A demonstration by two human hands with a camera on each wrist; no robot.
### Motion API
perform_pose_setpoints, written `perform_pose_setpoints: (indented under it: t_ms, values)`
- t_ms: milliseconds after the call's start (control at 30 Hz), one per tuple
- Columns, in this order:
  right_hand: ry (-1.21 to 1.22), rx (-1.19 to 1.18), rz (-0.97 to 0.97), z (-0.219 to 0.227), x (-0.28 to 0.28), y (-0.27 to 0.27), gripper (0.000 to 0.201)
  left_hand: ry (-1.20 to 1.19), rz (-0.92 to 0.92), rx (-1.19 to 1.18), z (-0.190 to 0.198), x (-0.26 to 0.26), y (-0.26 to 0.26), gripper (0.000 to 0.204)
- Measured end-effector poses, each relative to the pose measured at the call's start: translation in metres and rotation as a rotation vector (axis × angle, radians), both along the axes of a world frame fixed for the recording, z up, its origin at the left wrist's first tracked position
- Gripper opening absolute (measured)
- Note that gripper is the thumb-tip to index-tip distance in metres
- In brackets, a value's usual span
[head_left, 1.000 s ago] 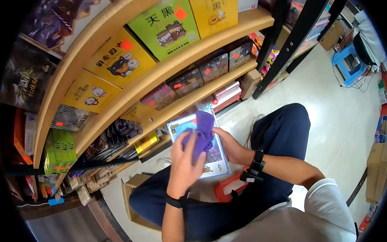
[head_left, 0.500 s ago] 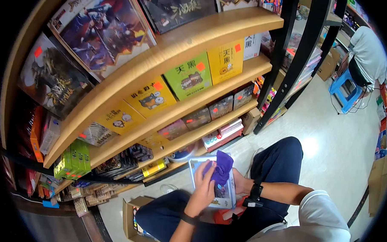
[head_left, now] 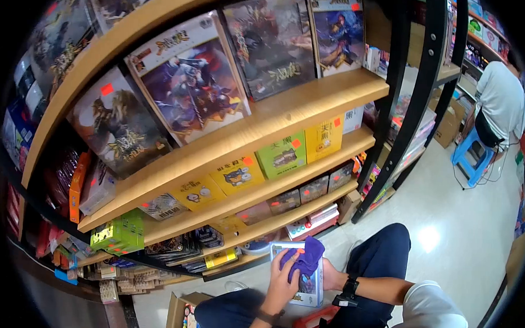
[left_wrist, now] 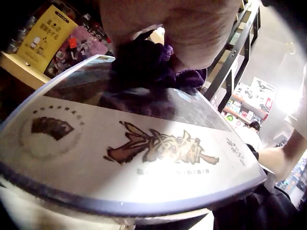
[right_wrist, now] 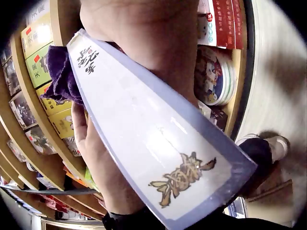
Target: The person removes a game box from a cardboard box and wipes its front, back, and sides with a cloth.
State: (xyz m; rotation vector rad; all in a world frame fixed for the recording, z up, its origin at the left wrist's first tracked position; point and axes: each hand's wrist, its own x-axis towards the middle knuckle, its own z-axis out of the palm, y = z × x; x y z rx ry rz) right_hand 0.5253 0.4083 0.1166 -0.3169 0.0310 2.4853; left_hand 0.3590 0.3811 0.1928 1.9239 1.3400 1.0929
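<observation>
cloth [head_left: 307,255] on box [head_left: 310,287], shelves [head_left: 287,116] behind

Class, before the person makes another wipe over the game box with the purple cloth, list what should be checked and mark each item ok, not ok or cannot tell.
1. Cloth lies on the box face: ok.
2. Left hand presses on the cloth: ok.
3. Right hand supports the box at its right edge: ok; exact grip cannot tell.
4. Box rests steady over the lap: cannot tell.
5. Box face free of dust: cannot tell, glare in the wrist views.
6. Shelf edge stands apart from the box: ok.
</observation>
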Motion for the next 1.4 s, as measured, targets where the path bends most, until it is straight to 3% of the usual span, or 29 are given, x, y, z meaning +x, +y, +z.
perform_pose_setpoints:
  t_ms: [33,167,267,333,400,500,600,633,767,867,900,967,1000,1100,1200,1233,1333,1400]
  values:
    - [-0.1,-0.039,-0.024,0.013,-0.004,0.0,0.043,0.002,0.0,0.027,0.001,0.0,0.0,0.044]
    - [-0.262,-0.041,-0.046,-0.015,0.0,-0.004,0.043,-0.036,0.007,0.009,0.002,-0.001,-0.001,0.044]
    - [-0.24,0.007,-0.062,-0.015,0.006,-0.012,0.042,-0.073,-0.006,0.015,0.003,0.004,-0.003,0.044]
    - [-0.358,-0.123,-0.141,0.005,0.005,-0.02,0.041,-0.071,-0.045,0.011,0.007,0.009,-0.006,0.044]
    - [-0.319,-0.132,-0.205,0.017,0.012,-0.033,0.041,-0.052,-0.099,0.014,0.007,0.015,-0.008,0.041]
    - [-0.315,-0.076,-0.25,-0.021,0.03,-0.043,0.042,-0.058,-0.195,-0.002,0.01,0.021,-0.016,0.043]
    - [-0.032,0.019,-0.174,-0.033,0.044,-0.041,0.051,-0.04,-0.226,0.017,0.015,0.024,-0.016,0.044]
    - [-0.298,-0.017,-0.264,-0.018,0.036,-0.041,0.05,-0.015,-0.211,0.019,0.017,0.026,-0.016,0.043]
    - [-0.349,-0.028,-0.245,-0.017,0.04,-0.033,0.041,-0.012,-0.158,0.051,0.023,0.032,-0.012,0.043]
    - [-0.381,-0.092,-0.265,0.03,0.025,-0.031,0.041,0.012,-0.132,0.092,0.027,0.036,-0.011,0.044]
    - [-0.259,0.006,-0.187,0.022,0.025,-0.027,0.042,0.024,-0.116,0.092,0.027,0.036,-0.012,0.043]
    - [-0.202,-0.041,-0.208,0.007,0.025,-0.034,0.042,0.046,-0.081,0.093,0.025,0.036,-0.014,0.043]
    - [-0.175,-0.061,-0.217,0.022,0.02,-0.035,0.043,0.058,-0.062,0.096,0.023,0.036,-0.013,0.043]
    - [-0.195,-0.047,-0.171,0.011,0.012,-0.035,0.042,0.076,-0.028,0.088,0.018,0.03,-0.018,0.042]
    - [-0.154,-0.002,-0.1,-0.029,0.016,-0.025,0.042,0.07,-0.019,0.123,0.016,0.021,-0.015,0.042]
    - [-0.202,-0.024,-0.163,0.012,0.008,-0.025,0.043,0.046,-0.044,0.117,0.021,0.018,-0.011,0.042]
    - [-0.085,0.055,-0.187,0.039,0.011,-0.015,0.044,0.083,-0.134,0.172,0.043,0.007,0.007,0.042]
    - [-0.246,0.132,-0.219,0.059,0.013,-0.002,0.05,0.167,-0.065,0.247,0.055,0.002,0.017,0.043]
